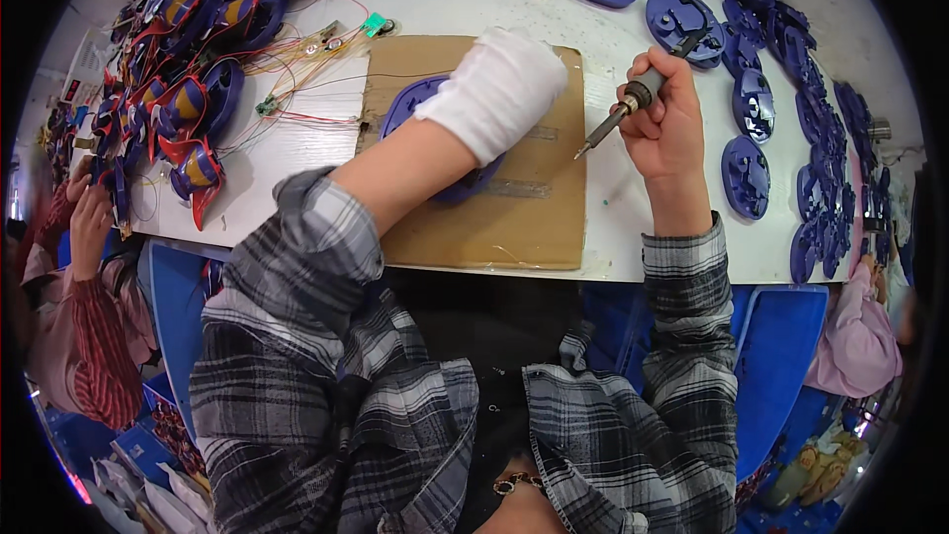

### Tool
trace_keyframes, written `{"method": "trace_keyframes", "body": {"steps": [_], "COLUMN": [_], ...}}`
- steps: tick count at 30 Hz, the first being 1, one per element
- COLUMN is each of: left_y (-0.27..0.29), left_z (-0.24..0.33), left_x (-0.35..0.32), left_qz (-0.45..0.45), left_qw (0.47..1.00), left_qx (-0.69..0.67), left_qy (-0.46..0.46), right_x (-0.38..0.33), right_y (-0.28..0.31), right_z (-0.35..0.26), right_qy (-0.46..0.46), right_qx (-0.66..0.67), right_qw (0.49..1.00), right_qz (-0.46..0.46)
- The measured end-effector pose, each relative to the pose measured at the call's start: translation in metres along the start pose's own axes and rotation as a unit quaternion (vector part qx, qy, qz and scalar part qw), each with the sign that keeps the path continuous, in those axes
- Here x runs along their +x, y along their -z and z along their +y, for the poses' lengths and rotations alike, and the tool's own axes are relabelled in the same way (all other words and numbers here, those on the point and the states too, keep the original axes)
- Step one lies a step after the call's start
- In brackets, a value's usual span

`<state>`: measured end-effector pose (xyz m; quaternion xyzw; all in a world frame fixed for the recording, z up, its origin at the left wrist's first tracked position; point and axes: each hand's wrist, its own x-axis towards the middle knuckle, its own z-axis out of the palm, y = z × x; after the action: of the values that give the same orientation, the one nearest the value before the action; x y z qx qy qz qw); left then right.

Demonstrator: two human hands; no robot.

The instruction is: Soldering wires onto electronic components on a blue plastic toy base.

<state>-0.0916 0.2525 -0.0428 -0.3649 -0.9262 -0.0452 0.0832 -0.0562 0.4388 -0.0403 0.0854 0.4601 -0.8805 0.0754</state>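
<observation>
Holding a soldering iron (645, 89) in the right hand (672, 129), aimed down at the cardboard's (554, 232) right edge. Reaching the white-covered left hand (516, 79) over a purple shell (407, 101) on the cardboard; cannot tell whether gripping or spread.

1. In the fingers (676, 65) of your right hand (670, 129) sits the soldering iron (641, 91), its tip left of them and nearer you.
2. Left of those fingers, cardboard (455, 242) lies on the table (633, 237); on it is a shell (407, 104), partly hidden by your left hand (509, 89).
3. Right of your right fingers, loose shells (745, 176) lie along the table; more lie beyond.
4. Far left of your fingers, toys (188, 104) are heaped; wires (295, 57) and a circuit board (377, 25) lie between them and your right hand.
</observation>
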Motion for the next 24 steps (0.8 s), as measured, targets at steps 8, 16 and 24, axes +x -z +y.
{"method": "trace_keyframes", "body": {"steps": [8, 16, 24], "left_y": [0.015, 0.04, 0.008], "left_z": [-0.01, 0.008, 0.005], "left_x": [-0.016, -0.161, -0.176], "left_qz": [0.176, 0.328, 0.356], "left_qw": [0.969, 0.82, 0.857], "left_qx": [-0.159, -0.334, -0.219], "left_qy": [0.062, 0.33, 0.302], "right_x": [-0.005, -0.043, -0.033], "right_y": [-0.01, -0.061, -0.077], "right_z": [0.004, 0.05, 0.073], "right_qy": [0.007, 0.067, 0.171], "right_qx": [0.031, -0.087, -0.132], "right_qw": [0.999, 0.994, 0.975], "right_qz": [-0.007, -0.002, 0.053]}}
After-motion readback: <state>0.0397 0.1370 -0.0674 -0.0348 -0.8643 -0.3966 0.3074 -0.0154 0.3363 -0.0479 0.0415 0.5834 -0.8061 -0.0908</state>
